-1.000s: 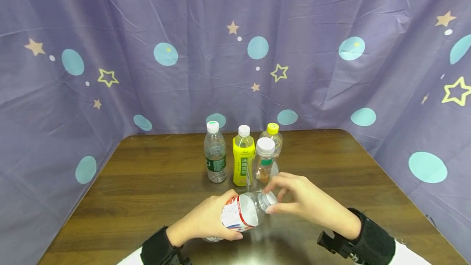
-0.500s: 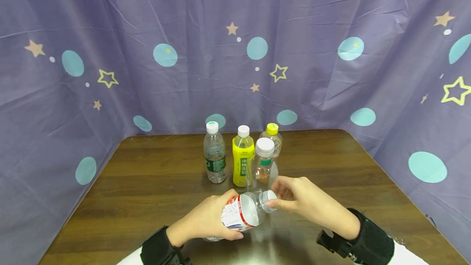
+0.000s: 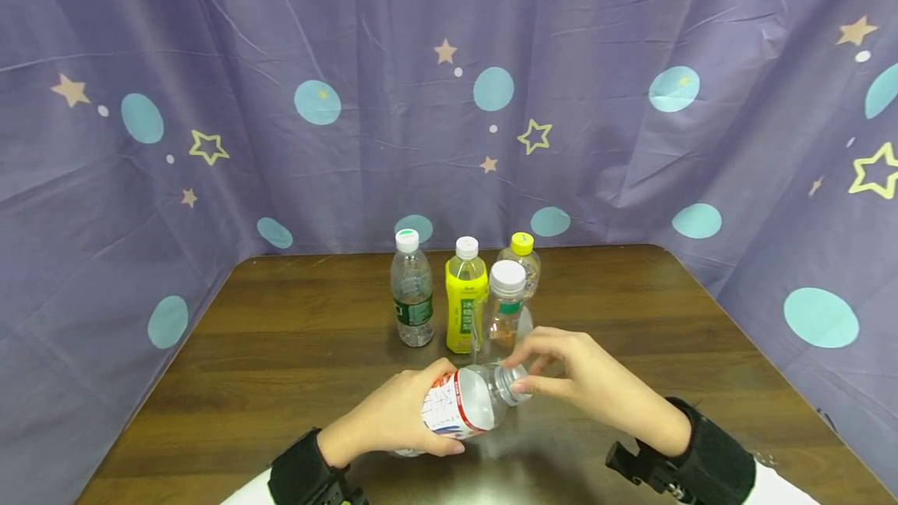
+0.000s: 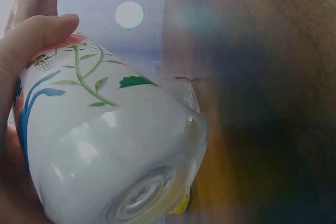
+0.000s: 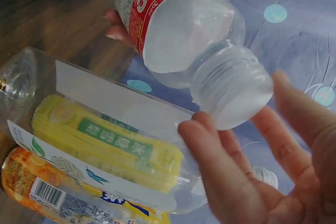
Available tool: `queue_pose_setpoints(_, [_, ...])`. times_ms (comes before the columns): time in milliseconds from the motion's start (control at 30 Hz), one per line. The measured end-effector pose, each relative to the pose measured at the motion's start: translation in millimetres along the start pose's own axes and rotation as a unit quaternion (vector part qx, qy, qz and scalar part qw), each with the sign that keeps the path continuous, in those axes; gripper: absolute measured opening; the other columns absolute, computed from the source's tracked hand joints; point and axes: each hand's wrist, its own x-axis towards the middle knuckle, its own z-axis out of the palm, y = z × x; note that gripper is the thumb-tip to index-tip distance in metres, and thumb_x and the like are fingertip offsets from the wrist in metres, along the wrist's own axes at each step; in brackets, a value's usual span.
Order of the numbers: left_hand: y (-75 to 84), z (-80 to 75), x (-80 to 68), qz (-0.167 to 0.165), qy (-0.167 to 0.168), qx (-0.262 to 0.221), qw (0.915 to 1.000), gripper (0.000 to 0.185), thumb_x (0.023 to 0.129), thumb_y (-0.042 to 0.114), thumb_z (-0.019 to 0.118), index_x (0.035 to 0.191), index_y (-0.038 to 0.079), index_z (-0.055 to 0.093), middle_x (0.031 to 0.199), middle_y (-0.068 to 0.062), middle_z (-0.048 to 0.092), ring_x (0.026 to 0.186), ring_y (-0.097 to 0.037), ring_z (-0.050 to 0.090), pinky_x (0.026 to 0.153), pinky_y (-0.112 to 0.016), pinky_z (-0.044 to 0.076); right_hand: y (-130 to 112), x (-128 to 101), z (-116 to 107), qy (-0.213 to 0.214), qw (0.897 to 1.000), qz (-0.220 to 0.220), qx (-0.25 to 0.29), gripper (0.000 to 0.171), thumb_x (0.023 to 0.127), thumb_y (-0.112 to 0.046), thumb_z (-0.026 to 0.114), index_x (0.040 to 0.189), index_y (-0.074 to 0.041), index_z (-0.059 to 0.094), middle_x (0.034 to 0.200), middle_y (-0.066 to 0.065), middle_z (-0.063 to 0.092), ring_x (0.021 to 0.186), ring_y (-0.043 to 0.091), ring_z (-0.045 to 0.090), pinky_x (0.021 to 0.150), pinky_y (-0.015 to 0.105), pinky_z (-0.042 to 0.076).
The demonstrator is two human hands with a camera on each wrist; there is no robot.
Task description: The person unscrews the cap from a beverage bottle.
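Observation:
My left hand [image 3: 403, 415] grips a clear plastic bottle [image 3: 477, 404] with a white, red-edged label, tilted on its side with its neck toward the right. Leaves and a blue stem show on its label in the left wrist view, with the round base facing that camera. Thumb and fingers of my right hand [image 3: 568, 372] are around the bottle's whitish cap [image 5: 239, 95], fingertips at its edge. Just behind the neck stands a large clear bottle with a white lid [image 3: 507, 279], its lower part overlapped by the held bottle and right hand.
Behind the hands stand a clear bottle with a green label [image 3: 414, 310], a yellow drink bottle [image 3: 463, 310] and a small yellow-capped bottle [image 3: 522, 256]. They are on a brown wooden table [image 3: 302, 318], backed by a purple curtain [image 3: 421, 115].
The right fingers have curled in around the cap and then spread back out, turning about it. The left hand and the bottle have stayed almost still.

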Motion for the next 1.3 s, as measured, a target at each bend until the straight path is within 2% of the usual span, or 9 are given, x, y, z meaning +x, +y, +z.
queue_pose_setpoints(267, [3.8, 0.4, 0.5, -0.003, 0.002, 0.008, 1.0, 0.063, 0.065, 0.048, 0.084, 0.112, 0.023, 0.05, 0.087, 0.015, 0.059, 0.069, 0.003, 0.056, 0.061, -0.017, 0.047, -2.6, -1.0, -1.6, -0.012, 0.994, 0.096, -0.051, 0.032, 0.085, -0.045, 0.069, 0.096, -0.017, 0.058, 0.076, -0.014, 0.062, 0.067, 0.0, 0.057, 0.058, 0.022, 0.047])
queue_pose_setpoints(333, [3.7, 0.9, 0.3, -0.002, 0.003, 0.01, 0.9999, 0.063, 0.065, 0.048, 0.084, 0.111, 0.023, 0.05, 0.087, 0.015, 0.059, 0.069, 0.003, 0.055, 0.061, -0.017, 0.047, -1.6, -1.8, -2.0, -0.017, 0.996, 0.084, -0.039, 0.03, 0.085, -0.042, 0.07, 0.095, -0.017, 0.059, 0.075, -0.013, 0.062, 0.066, -0.001, 0.056, 0.058, 0.022, 0.046])
queue_pose_setpoints(467, [2.2, 1.1, -0.1, -0.005, 0.003, 0.014, 0.9999, 0.063, 0.064, 0.048, 0.084, 0.111, 0.023, 0.05, 0.087, 0.015, 0.059, 0.069, 0.003, 0.055, 0.061, -0.017, 0.046, 1.4, -2.7, -2.6, -0.027, 0.999, 0.022, -0.02, 0.027, 0.083, -0.027, 0.075, 0.103, -0.015, 0.062, 0.093, -0.005, 0.068, 0.074, 0.0, 0.062, 0.064, 0.023, 0.052])
queue_pose_setpoints(600, [1.2, 0.9, 0.1, -0.005, 0.004, 0.016, 0.9998, 0.063, 0.064, 0.048, 0.084, 0.111, 0.023, 0.05, 0.087, 0.016, 0.059, 0.07, 0.003, 0.055, 0.061, -0.017, 0.046, 3.0, -2.5, -2.3, -0.031, 0.999, -0.026, -0.012, 0.034, 0.078, -0.014, 0.079, 0.108, -0.016, 0.063, 0.107, 0.003, 0.066, 0.079, 0.003, 0.066, 0.068, 0.024, 0.055])
queue_pose_setpoints(833, [3.7, -0.3, 0.6, 0.004, 0.006, 0.012, 0.9999, 0.063, 0.064, 0.048, 0.084, 0.11, 0.023, 0.05, 0.088, 0.015, 0.06, 0.07, 0.004, 0.055, 0.062, -0.017, 0.047, 0.3, -0.2, 0.0, -0.01, 1.0, 0.006, -0.001, 0.024, 0.085, -0.032, 0.072, 0.103, -0.02, 0.064, 0.101, -0.004, 0.066, 0.073, 0.001, 0.063, 0.063, 0.023, 0.052])
queue_pose_setpoints(900, [4.3, -0.8, 1.0, 0.004, 0.006, 0.017, 0.9998, 0.063, 0.064, 0.048, 0.084, 0.11, 0.023, 0.05, 0.087, 0.016, 0.059, 0.069, 0.004, 0.055, 0.061, -0.017, 0.046, -1.3, 0.4, -0.7, -0.007, 0.999, 0.027, -0.022, 0.027, 0.085, -0.036, 0.071, 0.104, -0.019, 0.062, 0.098, -0.005, 0.066, 0.071, 0.0, 0.061, 0.063, 0.023, 0.051])
queue_pose_setpoints(1067, [4.2, -1.6, 1.8, -0.001, 0.005, 0.016, 0.9999, 0.064, 0.063, 0.048, 0.084, 0.112, 0.023, 0.05, 0.087, 0.015, 0.059, 0.07, 0.003, 0.055, 0.061, -0.018, 0.047, -4.8, 1.4, -4.0, -0.023, 0.993, 0.093, -0.066, 0.035, 0.085, -0.047, 0.068, 0.099, -0.017, 0.059, 0.077, -0.012, 0.061, 0.064, -0.001, 0.055, 0.056, 0.021, 0.046])
queue_pose_setpoints(1167, [3.7, -2.0, 1.9, -0.001, 0.005, 0.011, 0.9999, 0.065, 0.064, 0.048, 0.084, 0.112, 0.023, 0.05, 0.088, 0.015, 0.06, 0.071, 0.003, 0.056, 0.062, -0.018, 0.047, -5.0, 2.2, -5.3, -0.039, 0.994, 0.085, -0.056, 0.031, 0.087, -0.044, 0.067, 0.095, -0.015, 0.059, 0.071, -0.013, 0.06, 0.062, -0.001, 0.054, 0.054, 0.022, 0.046])
queue_pose_setpoints(1300, [3.0, -2.4, 2.4, -0.006, 0.007, 0.01, 0.9999, 0.065, 0.063, 0.047, 0.084, 0.112, 0.022, 0.05, 0.088, 0.014, 0.06, 0.07, 0.002, 0.056, 0.061, -0.018, 0.047, -4.5, 2.9, -6.3, -0.043, 0.997, 0.033, -0.047, 0.026, 0.085, -0.027, 0.074, 0.102, -0.015, 0.06, 0.088, -0.006, 0.064, 0.073, 0.001, 0.06, 0.062, 0.022, 0.052])
